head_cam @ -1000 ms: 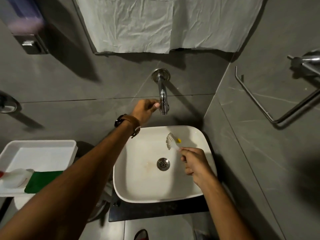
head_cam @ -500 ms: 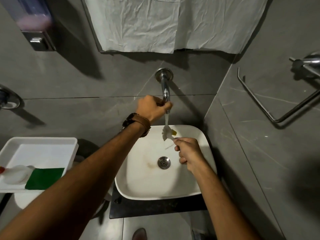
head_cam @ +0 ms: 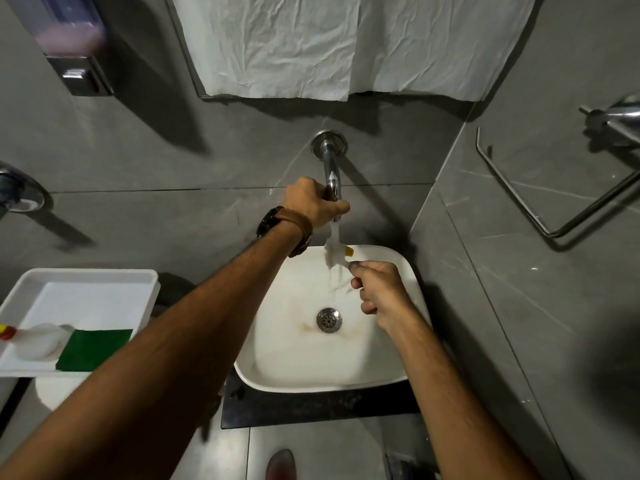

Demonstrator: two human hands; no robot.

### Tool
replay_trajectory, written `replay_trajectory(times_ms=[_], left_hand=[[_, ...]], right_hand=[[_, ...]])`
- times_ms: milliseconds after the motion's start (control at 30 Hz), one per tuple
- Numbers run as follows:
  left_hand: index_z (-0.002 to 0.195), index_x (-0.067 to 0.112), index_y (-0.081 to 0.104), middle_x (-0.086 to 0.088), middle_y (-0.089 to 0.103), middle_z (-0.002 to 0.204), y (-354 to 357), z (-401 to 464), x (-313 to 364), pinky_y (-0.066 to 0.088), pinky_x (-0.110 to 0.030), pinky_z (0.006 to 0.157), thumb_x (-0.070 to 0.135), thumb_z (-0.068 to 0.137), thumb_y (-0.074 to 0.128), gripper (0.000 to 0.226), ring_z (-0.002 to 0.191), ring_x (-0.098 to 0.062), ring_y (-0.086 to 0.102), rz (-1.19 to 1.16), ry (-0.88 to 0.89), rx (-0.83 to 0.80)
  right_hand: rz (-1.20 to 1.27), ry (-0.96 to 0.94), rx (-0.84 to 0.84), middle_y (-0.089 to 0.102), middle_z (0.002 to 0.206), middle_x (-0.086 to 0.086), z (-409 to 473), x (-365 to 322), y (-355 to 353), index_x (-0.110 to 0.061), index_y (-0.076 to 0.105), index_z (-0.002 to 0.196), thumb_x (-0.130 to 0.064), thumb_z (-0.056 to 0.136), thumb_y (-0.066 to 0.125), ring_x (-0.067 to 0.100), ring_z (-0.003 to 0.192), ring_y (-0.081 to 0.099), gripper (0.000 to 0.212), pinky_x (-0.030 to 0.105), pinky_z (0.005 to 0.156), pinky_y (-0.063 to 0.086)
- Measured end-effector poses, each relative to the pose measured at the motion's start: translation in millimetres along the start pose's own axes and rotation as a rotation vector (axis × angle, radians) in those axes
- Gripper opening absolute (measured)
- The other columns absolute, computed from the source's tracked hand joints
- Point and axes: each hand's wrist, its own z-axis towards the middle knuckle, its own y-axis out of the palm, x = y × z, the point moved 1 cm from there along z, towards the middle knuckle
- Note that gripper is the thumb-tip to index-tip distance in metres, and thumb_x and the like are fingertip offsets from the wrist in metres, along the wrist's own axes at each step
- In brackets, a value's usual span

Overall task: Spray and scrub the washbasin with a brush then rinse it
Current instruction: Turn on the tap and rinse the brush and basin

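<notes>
A white square washbasin point(head_cam: 298, 372) sits below a chrome wall tap point(head_cam: 329, 161); brownish stains ring its drain point(head_cam: 329, 319). My left hand point(head_cam: 311, 206), with a brown-strapped watch on the wrist, grips the end of the tap. Water runs from the spout onto a small white brush point(head_cam: 335, 254) with a yellow tip. My right hand point(head_cam: 379, 296) holds that brush by its handle over the basin's far side. A white spray bottle point(head_cam: 34, 341) lies in the tray at left.
A white tray point(head_cam: 86, 289) at left also holds a green scrub pad point(head_cam: 93, 348). A soap dispenser point(head_cam: 69, 46) hangs at upper left, crumpled white paper point(head_cam: 346, 43) covers the mirror, and a chrome towel bar point(head_cam: 554, 202) juts from the right wall.
My left hand closed around the tap's end and water started running. My right hand raised the brush under the stream.
</notes>
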Motion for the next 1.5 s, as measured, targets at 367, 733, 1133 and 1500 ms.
replay_trajectory(times_ms=[367,733,1133,1500], left_hand=[[0.074,0.023,0.076,0.007,0.071,0.07,-4,10,-8,0.043,-0.021,0.056,0.038,0.067,0.081,0.018,0.067,-0.008,0.063,-0.018,0.011,-0.082],[0.087,0.027,0.077,0.01,0.07,0.081,-18,15,-9,0.041,-0.022,0.066,0.038,0.073,0.078,0.017,0.081,-0.006,0.061,-0.028,0.042,-0.25],[0.079,0.028,0.063,0.009,0.066,0.076,-8,6,-12,0.038,-0.023,0.06,0.06,0.059,0.081,0.041,0.075,-0.007,0.059,-0.047,0.013,-0.194],[0.074,0.024,0.054,0.008,0.061,0.066,27,-12,-7,0.036,-0.021,0.048,0.053,0.057,0.086,0.046,0.059,-0.006,0.056,-0.174,-0.128,0.237]], right_hand=[[-0.081,0.26,-0.004,0.03,0.049,-0.004,10,63,-8,-0.012,0.059,0.083,-0.008,0.092,0.062,0.01,0.039,0.017,0.01,0.016,0.042,0.013],[-0.05,0.131,-0.079,0.032,0.056,-0.002,-4,-23,-17,-0.008,0.064,0.097,-0.009,0.092,0.064,0.009,0.039,0.019,0.005,0.016,0.039,0.013],[0.02,0.071,-0.144,0.032,0.053,-0.006,-6,-12,-35,-0.007,0.072,0.102,-0.015,0.095,0.065,0.006,0.038,0.019,0.013,0.012,0.036,0.014],[-0.438,0.104,0.041,0.044,0.055,0.0,-17,98,-46,-0.016,0.057,0.062,-0.023,0.087,0.058,0.018,0.046,0.036,0.026,0.021,0.045,0.025]])
